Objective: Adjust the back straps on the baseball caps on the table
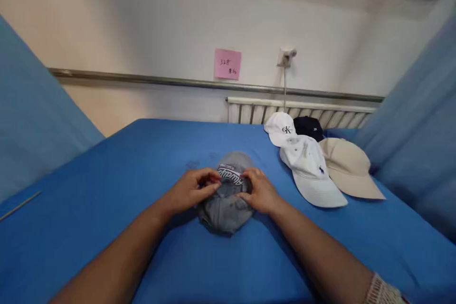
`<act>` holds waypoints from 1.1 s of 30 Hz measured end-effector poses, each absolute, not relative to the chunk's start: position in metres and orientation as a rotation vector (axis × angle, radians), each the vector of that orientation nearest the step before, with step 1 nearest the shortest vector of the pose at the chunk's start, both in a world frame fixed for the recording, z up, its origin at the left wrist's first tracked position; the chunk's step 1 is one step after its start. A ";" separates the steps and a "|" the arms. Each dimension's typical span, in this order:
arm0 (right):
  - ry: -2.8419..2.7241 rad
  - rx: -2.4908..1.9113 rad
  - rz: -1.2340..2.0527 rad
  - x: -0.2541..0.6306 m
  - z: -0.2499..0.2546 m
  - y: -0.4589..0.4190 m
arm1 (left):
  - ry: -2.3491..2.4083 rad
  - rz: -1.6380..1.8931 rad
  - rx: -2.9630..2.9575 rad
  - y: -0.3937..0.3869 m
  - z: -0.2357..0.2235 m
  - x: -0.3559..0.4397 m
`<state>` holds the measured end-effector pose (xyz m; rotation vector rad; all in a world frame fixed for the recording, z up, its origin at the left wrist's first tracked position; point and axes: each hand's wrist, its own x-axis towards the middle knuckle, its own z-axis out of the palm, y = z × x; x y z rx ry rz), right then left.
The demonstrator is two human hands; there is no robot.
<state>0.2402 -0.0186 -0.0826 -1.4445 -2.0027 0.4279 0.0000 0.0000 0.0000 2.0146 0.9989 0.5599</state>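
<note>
A grey baseball cap (228, 216) with white lettering that reads "Always" lies on the blue-covered table in front of me. Its rounded brim points away from me and the crown is nearest to my body. My left hand (197, 187) is at the cap's left side, fingers curled and thumb near the fingertips, at the edge of the lettering. On the opposite side my right hand (260, 190) has its thumb and bent fingers around the cap's fabric. Part of the crown between the hands looks dented and dark.
To the right lie a white cap with a CK-like logo (280, 128), a black cap (309, 127), a stained white cap (309, 171) and a beige cap (347, 161). A thin stick (20, 205) rests at the table's left. Blue curtains (420, 118) flank both sides; a radiator (245, 113) stands behind.
</note>
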 end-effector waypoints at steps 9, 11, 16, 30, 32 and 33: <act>-2.039 -1.435 0.429 0.232 -0.074 -0.025 | 1.159 0.207 2.355 0.006 -0.021 0.006; -2.020 -1.432 0.444 0.232 -0.073 -0.025 | 1.146 0.156 2.440 0.004 -0.019 0.007; -1.932 -1.408 0.453 0.230 -0.077 -0.019 | 1.174 0.079 2.585 -0.003 -0.019 0.012; -1.641 -1.744 0.477 0.235 -0.078 0.002 | 1.207 0.696 2.563 -0.006 -0.005 0.010; -1.656 -1.815 0.476 0.234 -0.076 0.003 | 1.203 0.764 2.563 -0.007 -0.004 0.010; -1.669 -1.842 0.475 0.233 -0.075 0.004 | 1.209 0.781 2.566 -0.007 -0.004 0.010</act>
